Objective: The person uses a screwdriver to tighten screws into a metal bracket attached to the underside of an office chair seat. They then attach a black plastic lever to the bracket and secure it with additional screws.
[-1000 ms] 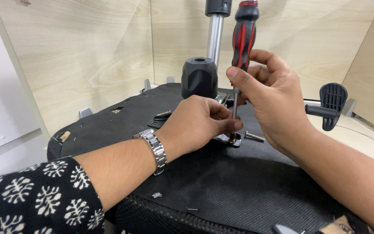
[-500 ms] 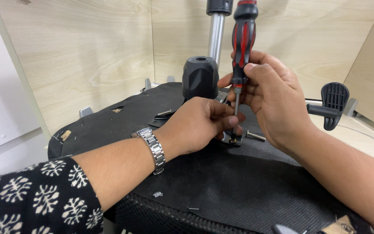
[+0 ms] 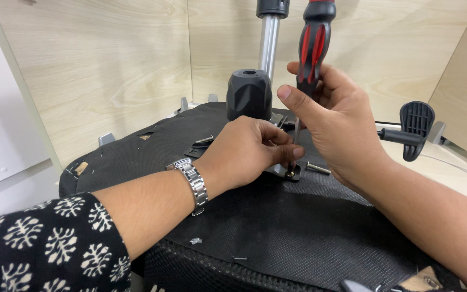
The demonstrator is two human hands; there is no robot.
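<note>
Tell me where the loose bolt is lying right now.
In the head view the loose bolt lies on the black fabric chair underside, right of centre, just right of the metal bracket and under the right hand.

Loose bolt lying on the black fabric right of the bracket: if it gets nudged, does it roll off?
The loose bolt is a round metal shank lying on its side, so it would probably roll. Its wider head should curve that roll rather than let it run straight. The black fabric looks coarse and about level there, likely stopping it soon. It looks rigid, and small enough to slip from fingertips.
</note>
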